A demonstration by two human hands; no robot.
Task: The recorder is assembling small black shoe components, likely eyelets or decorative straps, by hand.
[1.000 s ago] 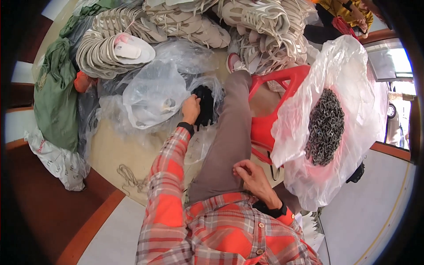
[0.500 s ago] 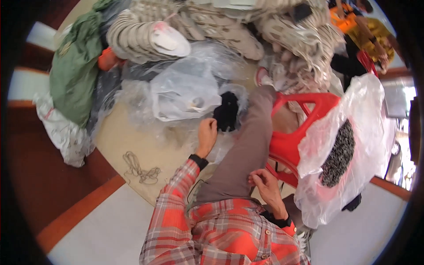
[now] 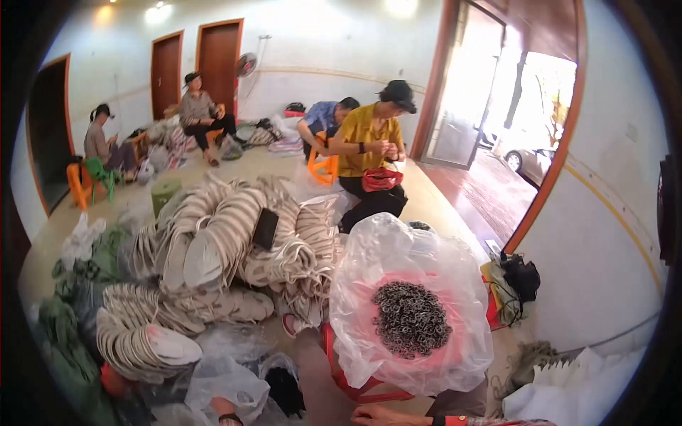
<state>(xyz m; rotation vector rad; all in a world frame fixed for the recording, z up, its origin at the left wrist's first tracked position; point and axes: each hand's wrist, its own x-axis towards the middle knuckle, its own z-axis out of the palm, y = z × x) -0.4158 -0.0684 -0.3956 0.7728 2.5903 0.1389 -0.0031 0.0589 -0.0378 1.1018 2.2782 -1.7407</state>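
My left hand (image 3: pixel 222 406), a dark band at its wrist, is at the lower edge by a translucent plastic bag (image 3: pixel 229 380); its fingers are too hidden to read. Right of that bag lies a bunch of black material (image 3: pixel 285 390) in clear plastic. My right hand (image 3: pixel 376 414) rests low by my thigh, fingers drawn together; whatever they may hold does not show. Just beyond it, a large clear plastic bag (image 3: pixel 355 284) lies spread open over a red stool (image 3: pixel 369 389), holding a heap of small dark rings (image 3: pixel 412 319).
Stacked beige shoe uppers (image 3: pixel 213 248) pile up ahead on the left, a dark phone-like slab (image 3: pixel 266 228) on top. Green sacking (image 3: pixel 71 341) lines the left. A person in yellow (image 3: pixel 366 145) sits beyond; several others sit farther back. White sheeting (image 3: pixel 582 390) lies right.
My view has swung up and to the right, bringing the room and doorway in. Both hands now sit at the lower edge; the left is nearer the translucent bag.
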